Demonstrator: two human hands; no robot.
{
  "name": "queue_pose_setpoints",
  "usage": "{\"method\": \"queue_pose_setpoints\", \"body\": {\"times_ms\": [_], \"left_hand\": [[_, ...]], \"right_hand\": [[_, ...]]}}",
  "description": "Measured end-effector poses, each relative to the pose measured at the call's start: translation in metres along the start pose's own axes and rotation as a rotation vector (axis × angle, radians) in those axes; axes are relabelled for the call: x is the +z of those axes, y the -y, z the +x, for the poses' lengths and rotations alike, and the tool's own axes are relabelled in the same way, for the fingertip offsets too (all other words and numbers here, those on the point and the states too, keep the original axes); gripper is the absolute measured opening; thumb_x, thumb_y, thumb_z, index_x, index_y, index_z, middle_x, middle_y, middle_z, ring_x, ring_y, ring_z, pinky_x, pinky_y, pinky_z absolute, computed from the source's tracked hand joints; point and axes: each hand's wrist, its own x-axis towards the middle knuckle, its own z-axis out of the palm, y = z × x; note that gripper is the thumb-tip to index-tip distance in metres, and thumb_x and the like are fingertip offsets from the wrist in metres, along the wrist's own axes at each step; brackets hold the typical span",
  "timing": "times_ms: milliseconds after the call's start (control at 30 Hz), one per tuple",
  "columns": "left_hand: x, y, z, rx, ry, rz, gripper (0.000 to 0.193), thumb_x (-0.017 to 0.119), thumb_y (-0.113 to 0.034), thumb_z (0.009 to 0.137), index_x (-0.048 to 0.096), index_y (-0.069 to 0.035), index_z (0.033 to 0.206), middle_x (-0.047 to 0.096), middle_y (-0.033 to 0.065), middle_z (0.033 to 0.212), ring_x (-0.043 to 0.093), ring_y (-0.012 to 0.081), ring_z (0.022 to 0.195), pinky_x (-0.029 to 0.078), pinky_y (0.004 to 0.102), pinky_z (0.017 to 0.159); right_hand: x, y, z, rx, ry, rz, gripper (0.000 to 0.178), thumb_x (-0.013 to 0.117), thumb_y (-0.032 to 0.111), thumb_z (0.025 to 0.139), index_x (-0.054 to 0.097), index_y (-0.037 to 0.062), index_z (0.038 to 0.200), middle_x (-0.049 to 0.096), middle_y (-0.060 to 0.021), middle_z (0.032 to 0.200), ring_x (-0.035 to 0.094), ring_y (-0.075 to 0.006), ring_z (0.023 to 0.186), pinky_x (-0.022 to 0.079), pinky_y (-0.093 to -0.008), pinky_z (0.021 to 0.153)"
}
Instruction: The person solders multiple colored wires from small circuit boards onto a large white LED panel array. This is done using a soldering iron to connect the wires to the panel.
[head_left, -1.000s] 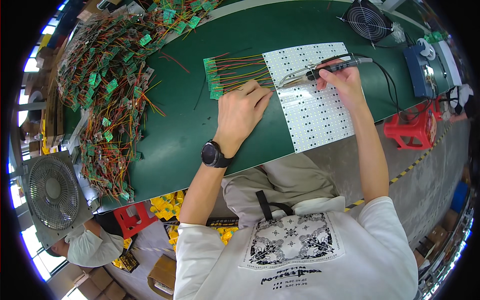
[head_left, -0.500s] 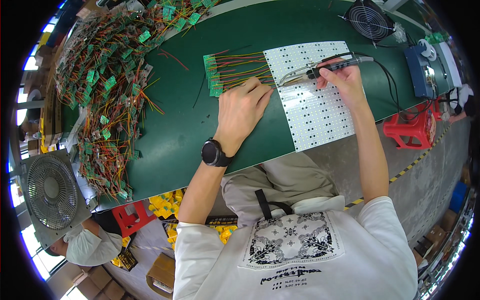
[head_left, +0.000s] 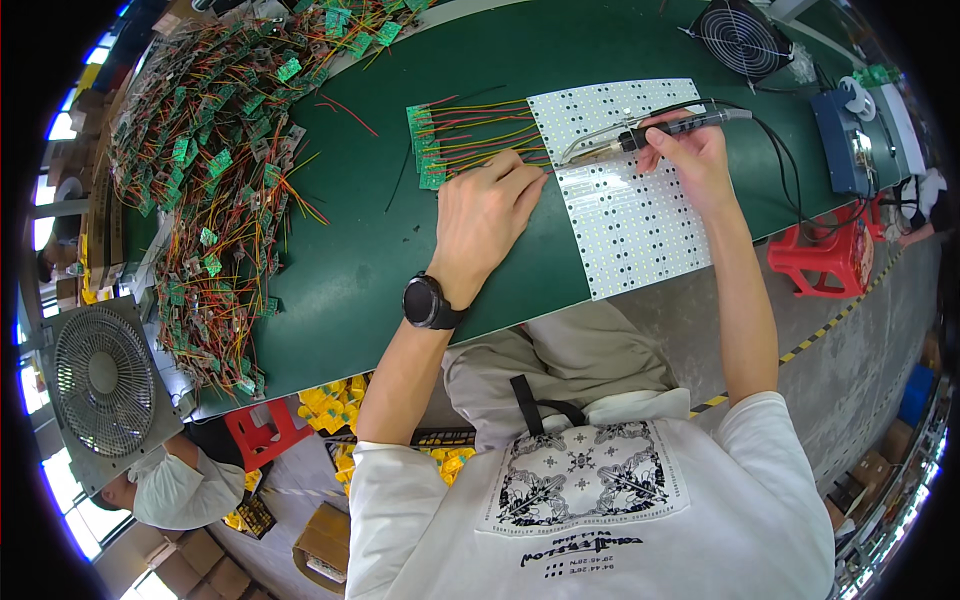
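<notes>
My right hand (head_left: 692, 160) grips a soldering iron (head_left: 655, 132), with a thin tube alongside its shaft. The iron's tip lies at the left edge of a white LED panel (head_left: 640, 235) dotted with small lights and black spots. Red, yellow and black wires (head_left: 490, 122) run from small green circuit boards (head_left: 424, 140) to that same edge. My left hand (head_left: 487, 215) rests on the table beside the panel, fingers closed at the ends of the lowest wires near the tip. The fingers hide exactly which wire they pinch.
A big heap of wired circuit boards (head_left: 215, 170) covers the table's left side. At the back right stand a small black fan (head_left: 740, 42) and a blue box (head_left: 838, 140), with black cables trailing near my right arm. A red stool (head_left: 820, 262) is beyond the table's front edge.
The soldering iron and my right hand have shifted slightly up and to the right. My left hand stays at the panel's edge, almost unmoved.
</notes>
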Motion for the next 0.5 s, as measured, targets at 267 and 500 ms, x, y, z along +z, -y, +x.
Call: {"method": "queue_pose_setpoints", "body": {"times_ms": [267, 500], "left_hand": [[-0.008, 0.002, 0.001, 0.023, 0.005, 0.032, 0.007, 0.073, -0.012, 0.081, 0.071, -0.006, 0.085, 0.064, 0.005, 0.08, 0.063, 0.0262, 0.066, 0.051, 0.0356, 0.057], [-0.042, -0.028, 0.003, 0.162, -0.128, 0.071, 0.021, 0.074, -0.019, 0.081, 0.07, -0.004, 0.094, 0.069, 0.008, 0.092, 0.065, 0.0298, 0.077, 0.053, 0.0378, 0.068]], "right_hand": [[0.004, -0.001, 0.005, -0.021, -0.023, 0.034, 0.018, 0.07, 0.008, 0.087, 0.065, -0.0042, 0.1, 0.068, -0.0116, 0.076, 0.065, -0.0177, 0.063, 0.051, -0.0285, 0.058], [-0.004, -0.01, 0.002, 0.009, -0.108, 0.091, 0.019, 0.069, 0.01, 0.088, 0.064, -0.004, 0.1, 0.066, -0.01, 0.075, 0.063, -0.0161, 0.061, 0.048, -0.0272, 0.056]]}}
